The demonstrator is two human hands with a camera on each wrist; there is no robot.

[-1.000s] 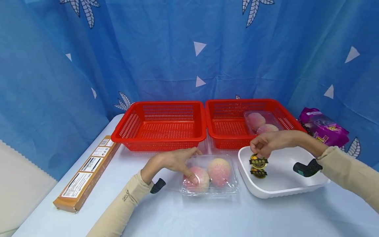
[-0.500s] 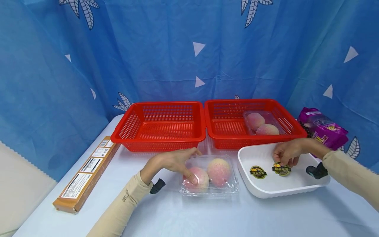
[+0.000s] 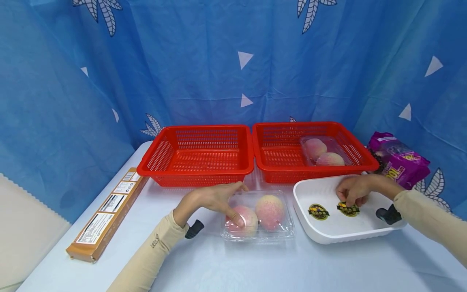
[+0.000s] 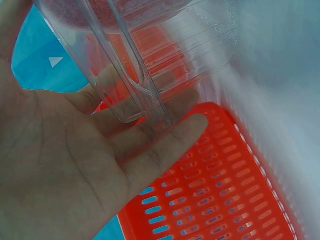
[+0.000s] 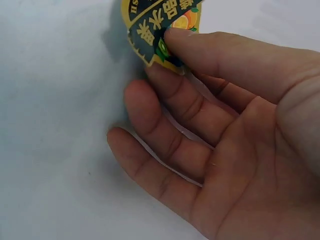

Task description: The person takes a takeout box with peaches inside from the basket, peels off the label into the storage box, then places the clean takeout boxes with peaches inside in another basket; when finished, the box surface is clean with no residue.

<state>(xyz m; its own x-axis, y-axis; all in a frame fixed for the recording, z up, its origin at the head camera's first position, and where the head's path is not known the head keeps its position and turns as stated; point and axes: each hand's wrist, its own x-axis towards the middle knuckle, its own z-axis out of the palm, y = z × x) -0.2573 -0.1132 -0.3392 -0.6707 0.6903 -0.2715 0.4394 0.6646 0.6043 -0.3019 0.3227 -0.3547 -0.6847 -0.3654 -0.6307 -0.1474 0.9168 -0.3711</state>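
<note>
Nearest on the worktop [image 3: 233,263] lies the clear clamshell box [image 3: 257,216] with two peaches inside, which serves as the landmark here. The left hand [image 3: 213,200] rests against its left side, fingers nearly straight, fingertips on the lid over the left peach [image 3: 242,220]; the left wrist view shows the open palm [image 4: 60,170] under the thin clear plastic wall [image 4: 135,75]. The box looks light, thin and springy, likely to dent under a hard squeeze, so its stiffer rim seems the better place to take hold.

Just right of the box sits a white tray [image 3: 365,233]. Inside it the right hand [image 3: 355,190] comes in from the right, wrist low, fingers curled down, thumb and forefinger pinching the edge of a round fruit label [image 3: 348,209] [image 5: 160,27] that lies on the tray floor. A second label [image 3: 318,211] lies nearer the box, untouched. The label is paper-thin, limp and probably sticky; an edge pinch suits it.

Behind the box stand two red baskets: the left one [image 3: 198,152] empty, the right one [image 3: 313,166] holding another box of peaches [image 3: 322,152]. Far right is a purple packet [image 3: 399,160]; far left, a long brown carton [image 3: 106,213].
</note>
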